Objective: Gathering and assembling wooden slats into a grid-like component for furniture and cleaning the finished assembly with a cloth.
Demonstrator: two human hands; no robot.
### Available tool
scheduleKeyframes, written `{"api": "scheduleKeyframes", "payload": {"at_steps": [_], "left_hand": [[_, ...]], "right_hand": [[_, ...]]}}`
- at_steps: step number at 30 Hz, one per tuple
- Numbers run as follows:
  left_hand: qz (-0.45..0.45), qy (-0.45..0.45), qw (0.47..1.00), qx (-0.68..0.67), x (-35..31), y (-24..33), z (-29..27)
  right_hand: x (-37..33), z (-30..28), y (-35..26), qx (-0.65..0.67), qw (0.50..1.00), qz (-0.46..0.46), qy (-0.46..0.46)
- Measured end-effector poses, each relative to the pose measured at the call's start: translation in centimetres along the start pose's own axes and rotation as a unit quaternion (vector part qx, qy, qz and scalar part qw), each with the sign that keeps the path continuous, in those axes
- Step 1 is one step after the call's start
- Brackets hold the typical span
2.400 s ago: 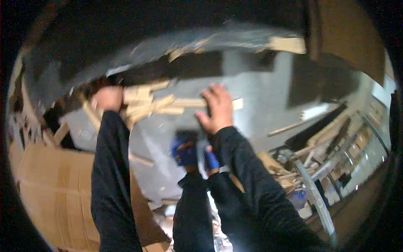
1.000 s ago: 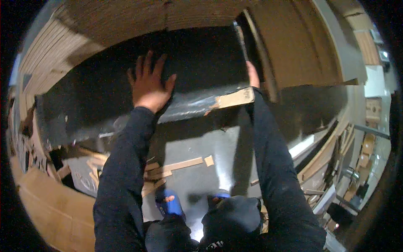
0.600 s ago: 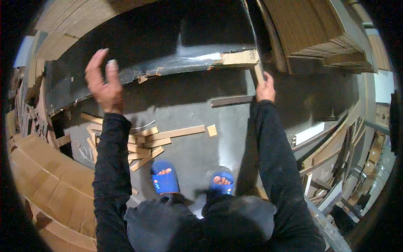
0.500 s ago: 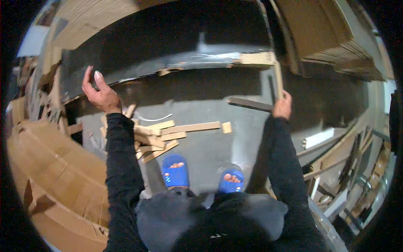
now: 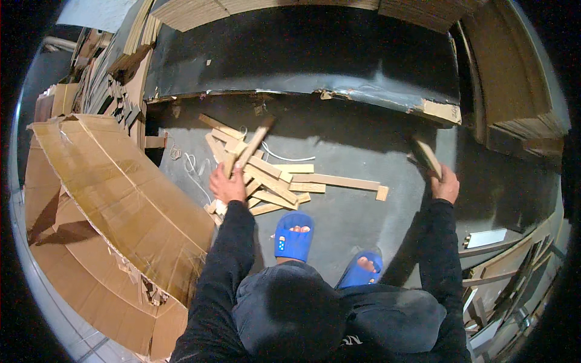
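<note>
My left hand (image 5: 228, 185) is closed round a wooden strip (image 5: 256, 143) that slants up and away, its far end blurred. Just beyond and beside that hand lies a loose pile of pale wooden strips (image 5: 270, 187), crossing one another on the grey floor. Out to the right, my right hand (image 5: 446, 184) grips another piece of wood (image 5: 428, 157), which tilts up toward the far left; its far end is smeared, so I cannot tell whether it is one piece or two.
A large folded cardboard sheet (image 5: 133, 193) stands at the left. Ahead runs a long black platform (image 5: 302, 54) with a torn edge. Cardboard stacks (image 5: 514, 66) rise at the right. Blue slippers (image 5: 295, 235) are on my feet. White cord (image 5: 195, 172) and a white bar (image 5: 486, 238) lie low.
My left hand, open and raised before, has come down to the pile and holds a strip. My right hand keeps its wood, now turned differently. The view has shifted left.
</note>
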State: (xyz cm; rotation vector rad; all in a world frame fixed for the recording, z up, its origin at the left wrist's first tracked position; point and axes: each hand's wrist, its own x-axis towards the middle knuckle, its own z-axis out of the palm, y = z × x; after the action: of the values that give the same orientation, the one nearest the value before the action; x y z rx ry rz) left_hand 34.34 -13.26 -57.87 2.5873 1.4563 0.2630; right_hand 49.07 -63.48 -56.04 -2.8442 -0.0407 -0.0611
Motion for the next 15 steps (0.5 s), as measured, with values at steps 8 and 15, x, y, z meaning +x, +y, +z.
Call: {"api": "scheduleKeyframes", "payload": {"at_steps": [8, 15], "left_hand": [[0.186, -0.166, 0.968, -0.027, -7.6, 10.4, -2.3], [0.332, -0.044, 0.938, 0.093, 5.5, 14.5, 0.4]], "right_hand": [[-1.7, 1.5, -1.7, 0.073, 0.989, 0.088, 0.096], [0.2, -0.4, -6.2, 0.159, 0.987, 0.002, 0.033]]}}
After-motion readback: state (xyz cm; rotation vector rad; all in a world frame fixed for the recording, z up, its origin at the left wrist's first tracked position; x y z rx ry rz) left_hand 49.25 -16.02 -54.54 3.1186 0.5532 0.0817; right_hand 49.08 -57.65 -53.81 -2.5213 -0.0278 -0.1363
